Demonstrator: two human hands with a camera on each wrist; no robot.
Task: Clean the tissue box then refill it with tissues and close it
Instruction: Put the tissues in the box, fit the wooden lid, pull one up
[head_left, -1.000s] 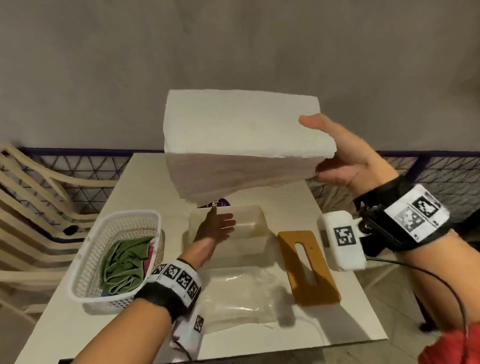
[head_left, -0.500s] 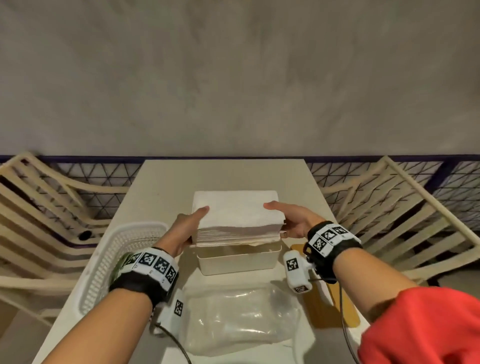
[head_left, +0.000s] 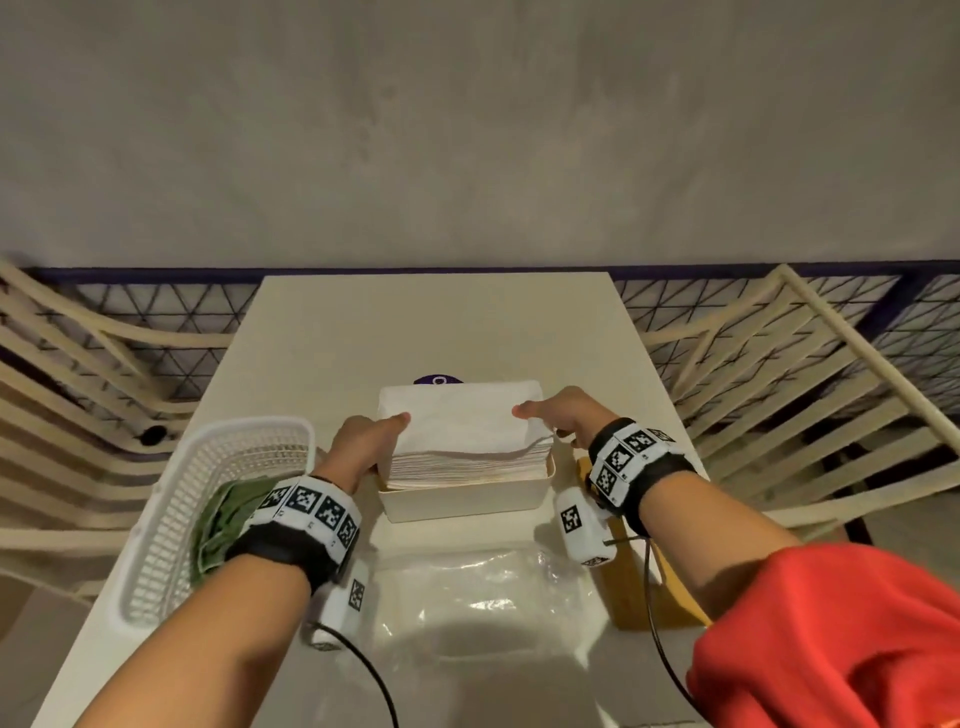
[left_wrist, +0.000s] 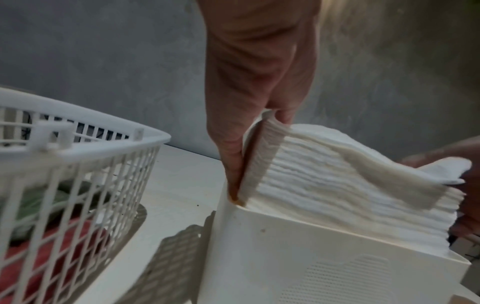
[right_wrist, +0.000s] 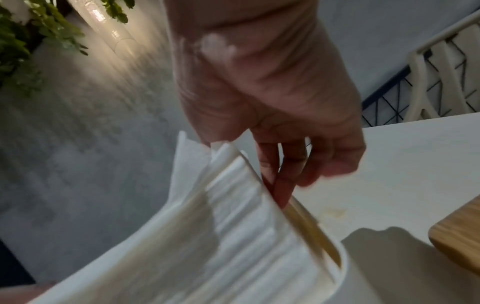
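Note:
A thick stack of white tissues (head_left: 462, 431) sits partly sunk in the open cream tissue box (head_left: 462, 503) at the table's middle, its top standing above the rim. My left hand (head_left: 371, 441) holds the stack's left end: thumb on top, fingers (left_wrist: 233, 156) down between stack (left_wrist: 337, 185) and box wall (left_wrist: 311, 263). My right hand (head_left: 569, 415) holds the right end, where the top sheets (right_wrist: 233, 226) curl up and the fingers (right_wrist: 283, 181) lie against the side above the box rim (right_wrist: 337, 265). The wooden lid (head_left: 623, 597) lies to the right, partly under my right arm.
A white basket (head_left: 171, 499) with a green cloth (head_left: 223, 519) stands left of the box. A crumpled clear plastic wrapper (head_left: 478, 587) lies in front of it. A small purple item (head_left: 439, 380) peeks out behind. Cream slatted chairs flank the table (head_left: 436, 322).
The stack came down from high in my right hand into the box. My left hand left the box and took the stack's left end. The stack now sits lower.

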